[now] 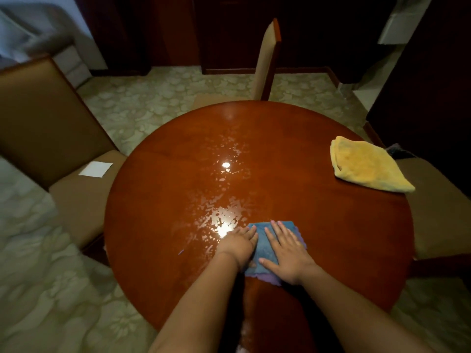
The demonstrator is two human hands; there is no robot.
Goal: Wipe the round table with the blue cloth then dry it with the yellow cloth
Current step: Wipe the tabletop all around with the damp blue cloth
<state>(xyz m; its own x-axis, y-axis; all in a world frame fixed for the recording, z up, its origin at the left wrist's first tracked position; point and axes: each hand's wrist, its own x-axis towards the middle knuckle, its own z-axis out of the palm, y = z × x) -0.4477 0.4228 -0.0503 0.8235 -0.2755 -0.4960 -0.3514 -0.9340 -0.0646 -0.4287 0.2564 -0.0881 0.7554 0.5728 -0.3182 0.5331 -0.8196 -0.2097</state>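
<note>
Head view shows both hands pressed flat on the blue cloth (267, 247), which lies on the near part of the round table (158, 200). The left hand (239, 244) sits on the cloth's left edge with its fingers together and partly off onto the wood; the right hand (286, 253) lies beside it, fingers spread wide, palm down. Neither hand grips anything; both simply bear down on the cloth.

This looks like the first step, wiping, and not far along. Just beyond the left hand's fingertips a patch of wet streaks (221, 200) glistens and runs away from the hands toward the table's middle. The next move probably calls for pushing the cloth forward and to the left through that wet band, keeping pressure even so it does not bunch.

Well beyond the right hand, toward the far right rim, the yellow cloth (367, 166) lies folded and untouched, for drying later.

No containers are in sight. Off past the left hand, a chair (51, 123) carries a white paper (95, 169) on its seat.
</note>
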